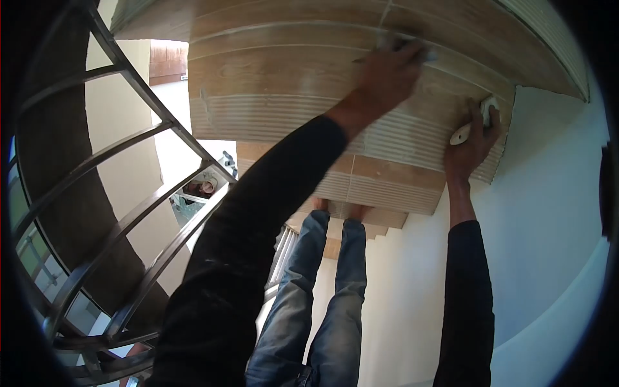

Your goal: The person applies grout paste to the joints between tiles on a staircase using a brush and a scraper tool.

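No text, label, brand, number or sign can be read anywhere in view. The beige wood-grain tiled stair steps [290,71], the small white object [474,126] held in the right hand [474,147] and the dark metal stair railing [129,193] carry no legible marking.

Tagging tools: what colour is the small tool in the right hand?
White. The right hand grips the small tool at the stair tile edge; head view.

wood-look tiled stairs [290,71] fill the middle, ribbed along each step edge. a dark metal railing [129,142] curves on the left. a plain white wall [548,193] stands on the right in soft daylight.
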A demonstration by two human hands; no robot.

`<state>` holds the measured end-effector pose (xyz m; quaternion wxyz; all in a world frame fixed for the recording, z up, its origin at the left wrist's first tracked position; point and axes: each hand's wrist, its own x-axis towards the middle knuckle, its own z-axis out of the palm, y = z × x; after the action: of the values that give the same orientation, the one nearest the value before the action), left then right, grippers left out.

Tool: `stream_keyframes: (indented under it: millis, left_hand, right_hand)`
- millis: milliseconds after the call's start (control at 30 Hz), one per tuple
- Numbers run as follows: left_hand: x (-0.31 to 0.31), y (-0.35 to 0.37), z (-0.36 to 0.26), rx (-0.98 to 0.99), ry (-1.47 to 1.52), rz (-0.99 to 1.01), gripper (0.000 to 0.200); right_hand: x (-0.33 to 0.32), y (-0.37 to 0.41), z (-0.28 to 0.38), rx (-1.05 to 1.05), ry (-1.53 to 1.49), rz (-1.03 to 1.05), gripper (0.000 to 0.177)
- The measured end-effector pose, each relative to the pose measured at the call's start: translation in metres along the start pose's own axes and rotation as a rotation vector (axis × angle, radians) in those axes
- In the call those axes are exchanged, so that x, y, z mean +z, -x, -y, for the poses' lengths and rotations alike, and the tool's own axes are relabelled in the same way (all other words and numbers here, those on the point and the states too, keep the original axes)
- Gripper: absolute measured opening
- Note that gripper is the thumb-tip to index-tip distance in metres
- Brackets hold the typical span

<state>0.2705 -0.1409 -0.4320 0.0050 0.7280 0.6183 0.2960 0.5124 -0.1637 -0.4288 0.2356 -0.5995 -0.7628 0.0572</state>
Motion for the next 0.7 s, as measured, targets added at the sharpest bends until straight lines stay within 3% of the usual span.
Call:
stream_keyframes:
  millis: [167, 333, 433, 500, 533, 633, 700]
  left_hand:
    - [-0.06, 0.04, 0.092, -0.093, -0.158, 0.067, 0.049]
    - [-0.028, 0.013, 0.04, 0.02, -0.122, 0.131, 0.045]
    - [-0.033, 0.035, 0.07, -0.007, -0.152, 0.079, 0.04]
    - [-0.073, 0.05, 0.12, -0.006, -0.287, 0.037, 0.041]
    - [-0.097, 0.053, 0.123, -0.195, -0.201, 0.111, 0.046]
    - [-0.09, 0.053, 0.122, -0.103, -0.206, 0.036, 0.038]
    - [-0.081, 0.048, 0.107, -0.225, -0.189, 0.026, 0.051]
  right_hand:
    - [0.005, -0.003, -0.002, 0.013, 0.004, -0.037, 0.061]
    - [0.001, -0.003, 0.005, 0.013, 0.001, -0.009, 0.061]
    - [0.003, -0.003, 0.0, 0.007, -0.049, -0.005, 0.064]
    - [0.003, -0.003, 0.0, 0.005, -0.017, -0.007, 0.067]
    - [0.003, -0.002, 0.002, -0.001, 0.022, -0.01, 0.068]
    - [0.001, -0.004, 0.005, 0.003, 0.018, -0.014, 0.069]
    - [-0.002, -0.004, 0.006, 0.013, 0.011, 0.003, 0.068]
